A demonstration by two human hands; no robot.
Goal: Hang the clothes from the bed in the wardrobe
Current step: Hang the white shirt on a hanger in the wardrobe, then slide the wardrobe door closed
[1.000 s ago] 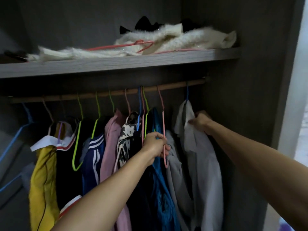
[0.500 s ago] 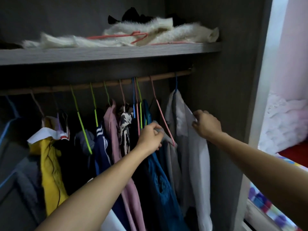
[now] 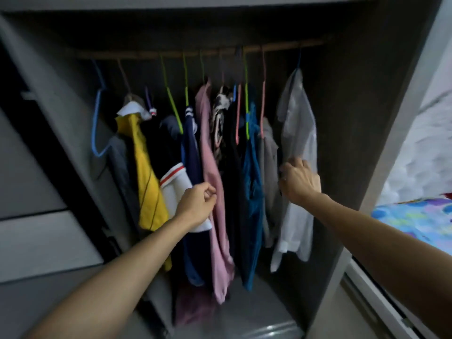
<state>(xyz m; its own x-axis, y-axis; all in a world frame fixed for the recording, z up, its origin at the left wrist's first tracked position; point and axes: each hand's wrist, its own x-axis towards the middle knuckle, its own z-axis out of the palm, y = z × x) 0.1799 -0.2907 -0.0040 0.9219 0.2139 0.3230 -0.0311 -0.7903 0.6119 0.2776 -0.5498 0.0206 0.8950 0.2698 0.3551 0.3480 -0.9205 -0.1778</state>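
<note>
Several garments hang on coloured wire hangers from the wooden rail (image 3: 281, 48) inside the wardrobe. At the right end hangs a white shirt (image 3: 299, 133), with a grey garment (image 3: 269, 152) and a teal one (image 3: 253, 182) beside it. My right hand (image 3: 299, 182) grips the white shirt's front edge at mid height. My left hand (image 3: 198, 204) is lower, with its fingers curled against the edge of a pink garment (image 3: 215, 172). Whether it pinches the cloth cannot be made out. A yellow garment (image 3: 146, 172) and a navy striped one (image 3: 190, 148) hang further left.
Grey drawer fronts (image 3: 44, 245) stand to the left of the hanging space. The wardrobe's right side panel (image 3: 381, 143) and a sliding-door track (image 3: 381, 304) lie at the right. Beyond them is the bed with a colourful sheet (image 3: 415, 221). A grey box (image 3: 256, 329) sits on the wardrobe floor.
The view has tilted down, so the top shelf is out of frame. My left hand let go of the pink hanger and dropped to the pink garment. My right hand slid down the white shirt.
</note>
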